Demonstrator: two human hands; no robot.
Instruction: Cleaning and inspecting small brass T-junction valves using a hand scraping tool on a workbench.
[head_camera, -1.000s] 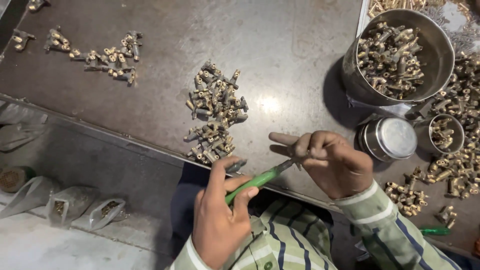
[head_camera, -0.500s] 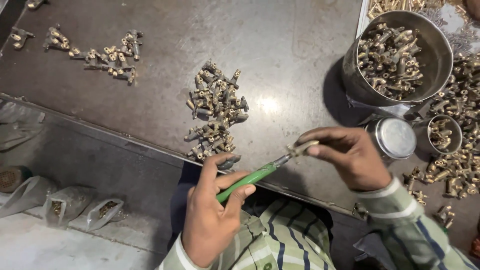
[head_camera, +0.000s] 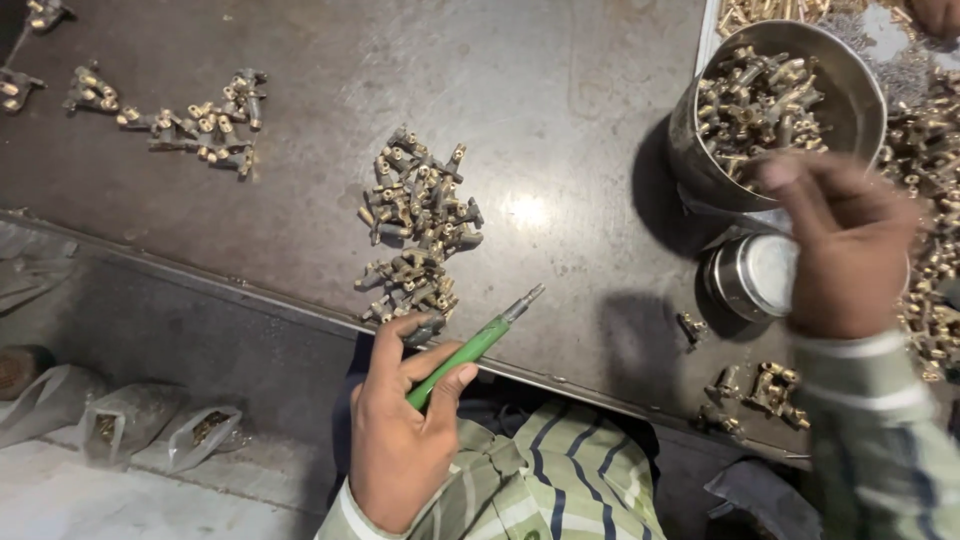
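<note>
My left hand (head_camera: 400, 430) grips a green-handled tool with a metal tip (head_camera: 478, 342), held at the near edge of the dark metal table (head_camera: 560, 120), tip pointing up and right. Just beyond its fingers lies a pile of small brass fittings (head_camera: 418, 232). My right hand (head_camera: 845, 250) is raised and blurred over a small round steel tin (head_camera: 745, 277), just below a large steel pot full of brass fittings (head_camera: 775, 110). Whether it holds a fitting cannot be told.
A second row of brass fittings (head_camera: 195, 120) lies at the far left. More fittings are heaped along the right edge (head_camera: 935, 290) and scattered near the front (head_camera: 760, 385). Plastic bags (head_camera: 130, 425) lie on the floor at lower left.
My right hand has left the tool's tip and swung right and up to the small tin beside the pot. The left hand kept the tool, nearly still.
</note>
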